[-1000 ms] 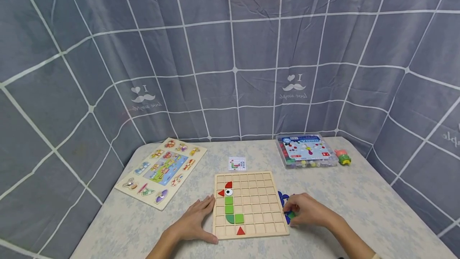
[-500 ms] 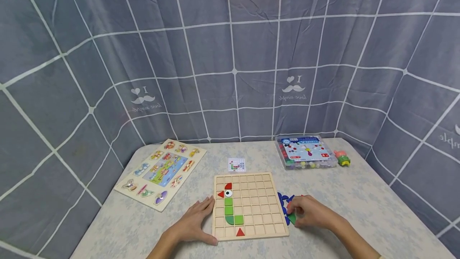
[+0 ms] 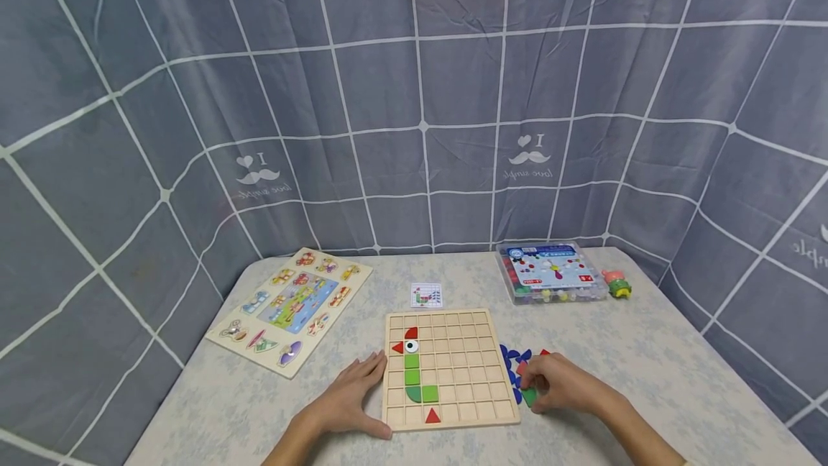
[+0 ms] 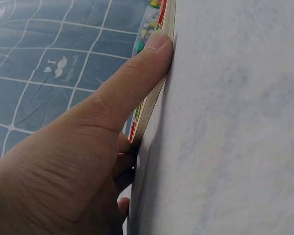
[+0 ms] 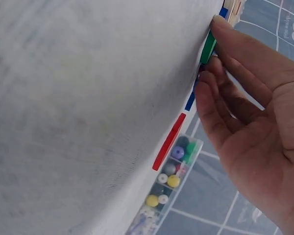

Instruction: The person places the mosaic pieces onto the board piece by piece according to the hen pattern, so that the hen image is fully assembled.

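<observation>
A wooden grid board (image 3: 459, 372) lies on the table, with red, green and eye pieces set in its left columns. My left hand (image 3: 346, 403) rests along the board's left edge, fingers extended; in the left wrist view its thumb (image 4: 137, 68) lies against the board's side. Right of the board, my right hand (image 3: 564, 383) pinches a flat dark green piece (image 3: 528, 397) close to the tabletop. The right wrist view shows that green piece (image 5: 208, 48) between thumb and fingers. Several blue pieces (image 3: 507, 355) and a pink-red piece (image 3: 521, 367) lie around the fingertips.
A small pattern card (image 3: 426, 295) lies beyond the board. A picture peg puzzle (image 3: 259, 351) is at the left. A clear bead box (image 3: 551, 273) and a small pink-and-green toy (image 3: 617, 284) stand back right. A red piece (image 5: 169, 142) lies behind the right hand.
My right hand has drawn slightly right, away from the board, with the green piece shifting along. More blue and red pieces show beside it. The left hand stays put.
</observation>
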The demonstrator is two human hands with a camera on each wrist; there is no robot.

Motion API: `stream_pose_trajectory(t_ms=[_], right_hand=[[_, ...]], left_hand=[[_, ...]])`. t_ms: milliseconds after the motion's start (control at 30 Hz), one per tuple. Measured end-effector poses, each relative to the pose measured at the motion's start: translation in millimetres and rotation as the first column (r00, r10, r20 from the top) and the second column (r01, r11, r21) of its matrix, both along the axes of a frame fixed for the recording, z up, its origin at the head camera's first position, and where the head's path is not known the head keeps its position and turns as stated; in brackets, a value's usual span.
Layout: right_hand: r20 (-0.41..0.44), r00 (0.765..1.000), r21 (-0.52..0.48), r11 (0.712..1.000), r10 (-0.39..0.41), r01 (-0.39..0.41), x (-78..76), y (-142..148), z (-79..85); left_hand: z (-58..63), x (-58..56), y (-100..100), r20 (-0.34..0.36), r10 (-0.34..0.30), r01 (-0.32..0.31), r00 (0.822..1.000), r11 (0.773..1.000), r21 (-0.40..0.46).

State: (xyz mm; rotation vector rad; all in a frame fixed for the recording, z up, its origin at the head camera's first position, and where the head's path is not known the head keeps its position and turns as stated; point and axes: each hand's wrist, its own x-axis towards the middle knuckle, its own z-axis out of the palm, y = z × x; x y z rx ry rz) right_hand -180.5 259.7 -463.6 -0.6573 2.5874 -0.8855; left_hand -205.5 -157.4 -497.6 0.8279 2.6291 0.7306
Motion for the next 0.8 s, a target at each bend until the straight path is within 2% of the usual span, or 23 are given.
stream_pose_trajectory(t_ms=[800], right_hand=[[0.025,0.999,-0.007,0.999,-0.038,0.038,0.8,-1.1,0.7]], left_hand=[[1.2,0.9,-0.4,0.008,0.006,-0.006,1.000,1.000,0.001]])
